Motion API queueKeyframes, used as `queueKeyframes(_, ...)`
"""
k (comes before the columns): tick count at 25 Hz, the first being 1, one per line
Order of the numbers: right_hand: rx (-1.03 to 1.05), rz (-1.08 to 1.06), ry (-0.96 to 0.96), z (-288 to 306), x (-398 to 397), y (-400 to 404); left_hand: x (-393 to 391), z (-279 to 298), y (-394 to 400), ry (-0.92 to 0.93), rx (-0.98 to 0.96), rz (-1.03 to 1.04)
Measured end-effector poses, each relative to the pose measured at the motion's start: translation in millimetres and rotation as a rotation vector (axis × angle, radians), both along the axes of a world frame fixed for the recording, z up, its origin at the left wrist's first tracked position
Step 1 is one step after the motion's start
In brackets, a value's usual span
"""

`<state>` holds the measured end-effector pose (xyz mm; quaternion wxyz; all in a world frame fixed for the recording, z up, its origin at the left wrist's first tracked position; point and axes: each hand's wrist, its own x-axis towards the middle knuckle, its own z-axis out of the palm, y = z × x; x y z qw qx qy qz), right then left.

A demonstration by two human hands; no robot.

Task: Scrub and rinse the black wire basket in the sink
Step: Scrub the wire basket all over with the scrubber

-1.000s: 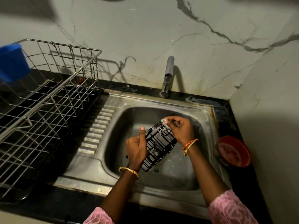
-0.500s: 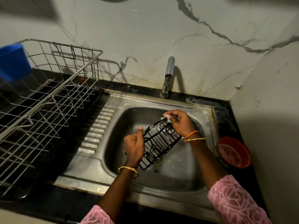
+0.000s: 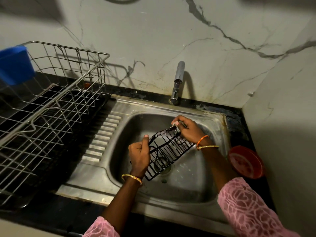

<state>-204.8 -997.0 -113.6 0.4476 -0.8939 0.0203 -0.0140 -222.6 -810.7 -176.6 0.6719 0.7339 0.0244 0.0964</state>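
Observation:
The black wire basket (image 3: 168, 151) hangs tilted over the steel sink (image 3: 196, 189), its far end higher than its near end. My left hand (image 3: 139, 155) grips the basket's left rim, thumb pointing up along the wire. My right hand (image 3: 187, 130) pinches a small pale scrubber (image 3: 175, 124) against the basket's far top corner. White suds cling to the wires near that corner. No water runs from the tap (image 3: 177, 82).
A large steel dish rack (image 3: 51, 106) fills the black counter to the left, with a blue cup (image 3: 15, 65) on its far corner. A red bowl (image 3: 245, 162) sits on the counter right of the sink. Marble walls close in behind and to the right.
The basket has been turned flatter and lifted slightly. My right hand has slid with the scrubber up to the far corner. My left hand keeps its grip.

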Motion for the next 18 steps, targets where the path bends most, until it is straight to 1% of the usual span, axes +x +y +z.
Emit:
queueKeyframes(3,-0.039,0.095,0.097,12,3,6,0,0,2,0.016,-0.121,0.01)
queueKeyframes(5,-0.037,0.123,0.08,15,8,11,0,3,4,0.073,-0.238,-0.003)
queueKeyframes(6,-0.044,0.133,0.07,14,11,11,1,7,7,0.123,-0.251,-0.045)
queueKeyframes(7,-0.056,0.138,0.071,15,12,11,5,11,12,0.183,-0.224,-0.139)
queueKeyframes(9,-0.087,0.167,0.062,18,14,13,15,35,26,0.357,-0.131,-0.445)
queueKeyframes(11,-0.178,0.251,0.032,24,12,22,19,71,34,0.539,-0.01,-0.762)
queueKeyframes(12,-0.246,0.303,0.017,27,11,29,21,88,33,0.587,0.053,-0.866)
queueKeyframes(13,-0.315,0.343,-0.001,28,12,35,21,101,29,0.607,0.135,-0.901)
queueKeyframes(14,-0.363,0.354,-0.03,28,12,40,20,111,23,0.593,0.216,-0.864)
queueKeyframes(15,-0.368,0.33,-0.083,26,12,44,21,109,17,0.548,0.28,-0.788)
queueKeyframes(16,-0.311,0.267,-0.155,23,12,45,22,104,13,0.487,0.325,-0.702)
queueKeyframes(18,-0.054,0.035,-0.308,13,6,46,24,87,13,0.396,0.396,-0.588)
